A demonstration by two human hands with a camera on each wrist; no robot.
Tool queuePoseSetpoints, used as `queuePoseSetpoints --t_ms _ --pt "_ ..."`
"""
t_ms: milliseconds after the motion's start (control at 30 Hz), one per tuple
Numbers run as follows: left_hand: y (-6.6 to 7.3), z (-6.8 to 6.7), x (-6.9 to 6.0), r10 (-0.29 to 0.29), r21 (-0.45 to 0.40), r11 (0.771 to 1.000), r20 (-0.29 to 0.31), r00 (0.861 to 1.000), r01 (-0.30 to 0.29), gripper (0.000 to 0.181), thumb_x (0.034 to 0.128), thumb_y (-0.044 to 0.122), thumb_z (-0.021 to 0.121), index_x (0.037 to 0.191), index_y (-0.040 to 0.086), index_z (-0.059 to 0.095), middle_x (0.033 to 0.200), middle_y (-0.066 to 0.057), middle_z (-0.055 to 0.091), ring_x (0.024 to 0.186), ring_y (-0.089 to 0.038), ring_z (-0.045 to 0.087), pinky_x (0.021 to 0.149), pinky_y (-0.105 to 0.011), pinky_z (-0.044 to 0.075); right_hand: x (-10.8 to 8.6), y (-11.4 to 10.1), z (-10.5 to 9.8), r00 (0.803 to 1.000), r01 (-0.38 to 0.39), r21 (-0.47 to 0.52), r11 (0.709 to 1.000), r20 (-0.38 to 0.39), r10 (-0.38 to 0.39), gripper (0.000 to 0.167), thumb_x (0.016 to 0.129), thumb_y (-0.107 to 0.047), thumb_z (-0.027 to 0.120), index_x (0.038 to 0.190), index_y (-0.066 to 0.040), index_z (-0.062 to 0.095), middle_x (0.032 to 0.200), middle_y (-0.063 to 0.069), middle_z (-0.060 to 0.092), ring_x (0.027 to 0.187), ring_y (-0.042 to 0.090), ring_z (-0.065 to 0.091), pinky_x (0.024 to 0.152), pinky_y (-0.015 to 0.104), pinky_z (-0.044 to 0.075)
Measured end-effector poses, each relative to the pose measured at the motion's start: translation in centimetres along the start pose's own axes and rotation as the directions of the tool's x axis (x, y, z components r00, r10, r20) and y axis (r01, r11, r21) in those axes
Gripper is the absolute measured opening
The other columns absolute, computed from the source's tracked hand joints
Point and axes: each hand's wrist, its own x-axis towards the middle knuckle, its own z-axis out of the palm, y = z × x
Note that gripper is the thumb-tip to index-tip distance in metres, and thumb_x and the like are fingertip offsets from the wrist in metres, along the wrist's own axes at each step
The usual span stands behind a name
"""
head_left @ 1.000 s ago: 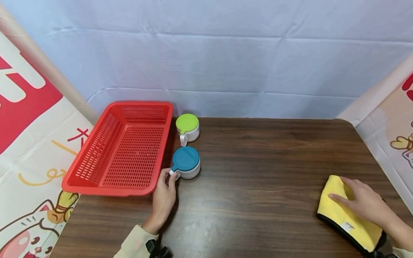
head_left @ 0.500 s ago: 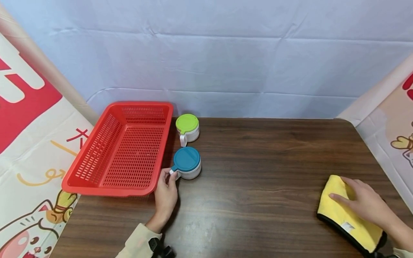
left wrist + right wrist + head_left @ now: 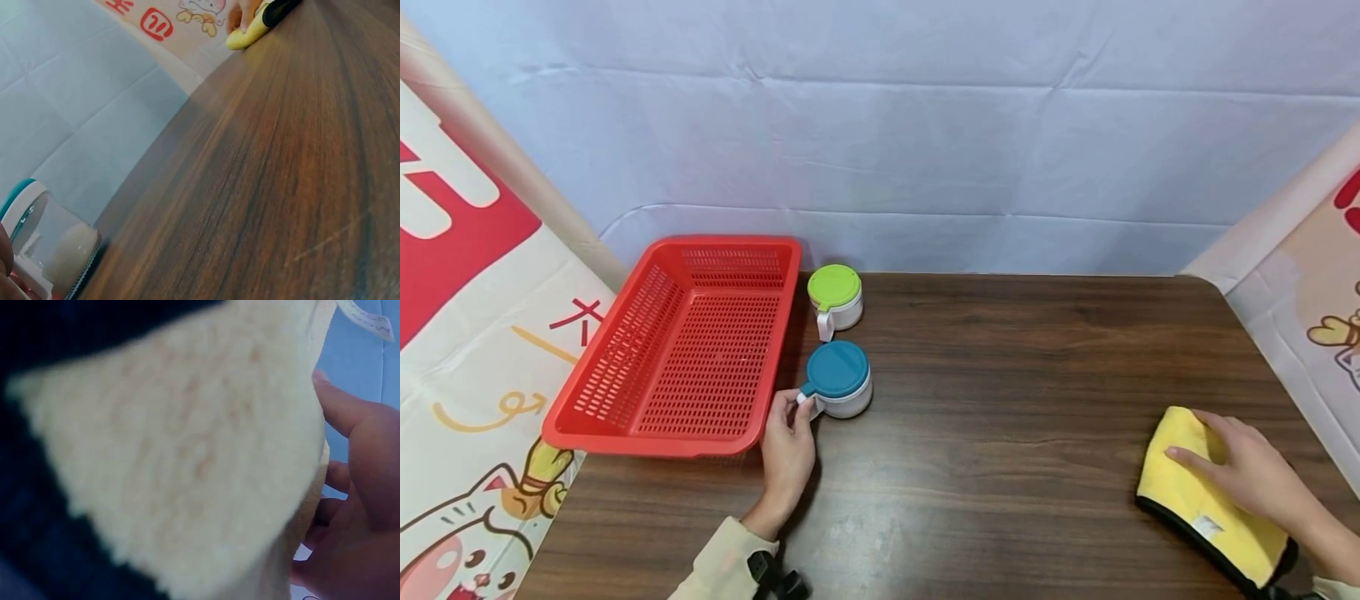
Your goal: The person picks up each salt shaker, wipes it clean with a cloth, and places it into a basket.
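1. Red perforated plastic basket (image 3: 640, 443): stood left on a brown wood-grain tabletop (image 3: 1000, 417).
2. Left hand (image 3: 786, 458): pinched the white handle (image 3: 817, 407) of a round blue-lidded jar (image 3: 840, 375); step judged as positioning it, next move calling for a steady, level hold.
3. The jar: closed, clear-walled, stood upright just right of the basket.
4. Folded yellow plush cloth (image 3: 1183, 492), black-edged: lay right.
5. Right hand (image 3: 1251, 467): rested on it; whether clamped, could not tell.

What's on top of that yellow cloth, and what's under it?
On the yellow cloth are the right hand, gripping it, and a small white label. Wooden tabletop shows beside it; anything directly underneath is covered, so I can't tell.
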Motion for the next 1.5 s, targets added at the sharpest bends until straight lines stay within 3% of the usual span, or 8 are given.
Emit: queuePoseSetpoints --t_ms 400,733,800,867,967,1100,1333,1500 --pt "0.2 0.3 -0.1 0.067 -0.032 0.997 0.009 0.998 -0.066 0.006 0.0989 -0.001 0.062 0.104 -0.005 0.063 0.102 -0.017 0.072 0.098 -0.024 0.067 0.081 -0.014 0.049 -0.4 0.2 0.4 0.994 0.043 0.071 0.997 -0.101 -0.036 0.066 0.110 -0.028 0.048 0.134 0.031 0.033 0.126 0.057 0.035 0.114 0.071 0.032 0.091 0.079 0.027" --pt "0.9 0.4 -0.2 0.079 -0.041 0.996 0.037 0.996 -0.077 0.006 0.0982 -0.002 0.064 0.103 -0.004 0.064 0.102 -0.014 0.073 0.097 -0.021 0.068 0.081 -0.016 0.050 -0.4 -0.4 0.2 0.982 0.071 0.065 0.995 -0.177 -0.059 0.047 0.110 -0.020 0.047 0.128 0.023 0.042 0.117 0.046 0.047 0.103 0.062 0.047 0.076 0.065 0.040" --pt "1.0 0.4 -0.1 0.082 -0.041 0.996 0.046 0.996 -0.081 0.005 0.0980 -0.002 0.064 0.103 -0.004 0.064 0.102 -0.014 0.074 0.097 -0.021 0.068 0.081 -0.016 0.051 -0.5 -0.5 0.2 0.975 0.097 0.070 0.993 -0.206 -0.080 0.044 0.109 -0.018 0.050 0.126 0.022 0.044 0.113 0.043 0.050 0.099 0.059 0.050 0.074 0.053 0.044" --pt "1.2 0.5 -0.1 0.086 -0.035 0.996 0.057 0.995 -0.084 0.005 0.0981 -0.001 0.064 0.103 -0.003 0.064 0.102 -0.013 0.074 0.096 -0.020 0.068 0.081 -0.017 0.051 -0.6 -0.6 0.1 0.961 0.137 0.074 0.988 -0.253 -0.114 0.039 0.107 -0.015 0.053 0.123 0.020 0.046 0.110 0.040 0.052 0.095 0.053 0.053 0.072 0.038 0.044" --pt "1.6 0.7 0.0 0.093 -0.020 0.996 0.070 0.993 -0.092 0.005 0.0982 0.000 0.064 0.103 -0.002 0.064 0.102 -0.013 0.074 0.096 -0.020 0.068 0.082 -0.022 0.053 -0.7 -0.9 0.0 0.926 0.199 0.071 0.977 -0.341 -0.164 0.032 0.104 -0.011 0.059 0.119 0.016 0.051 0.105 0.033 0.056 0.096 0.015 0.055 0.065 0.021 0.035" --pt "2.0 0.9 0.2 0.112 -0.003 0.994 0.078 0.991 -0.112 0.005 0.0979 0.000 0.065 0.103 -0.001 0.064 0.102 -0.013 0.074 0.096 -0.020 0.069 0.082 -0.031 0.056 -0.8 -1.6 -0.4 0.888 0.248 0.068 0.966 -0.415 -0.198 0.029 0.102 -0.010 0.062 0.118 0.013 0.054 0.104 0.030 0.057 0.090 -0.018 0.031 0.065 0.017 0.032" --pt "2.5 1.5 0.5 0.130 0.007 0.991 0.084 0.988 -0.131 0.006 0.0977 0.001 0.066 0.103 -0.001 0.063 0.101 -0.012 0.074 0.096 -0.020 0.069 0.082 -0.034 0.056 -1.1 -3.5 -1.0 0.847 0.300 0.066 0.952 -0.478 -0.234 0.026 0.101 -0.008 0.064 0.118 0.010 0.058 0.103 0.021 0.058 0.077 -0.010 0.036 0.059 0.017 0.031" --pt "3.3 1.9 0.9 0.128 -0.007 0.992 0.103 0.986 -0.128 0.006 0.0985 0.002 0.065 0.104 0.000 0.063 0.102 -0.011 0.073 0.096 -0.020 0.068 0.082 -0.034 0.056 -1.1 -5.3 -1.6 0.797 0.372 0.041 0.927 -0.526 -0.297 0.022 0.099 -0.006 0.065 0.116 0.008 0.061 0.106 -0.006 0.055 0.076 -0.008 0.040 0.058 0.017 0.033"
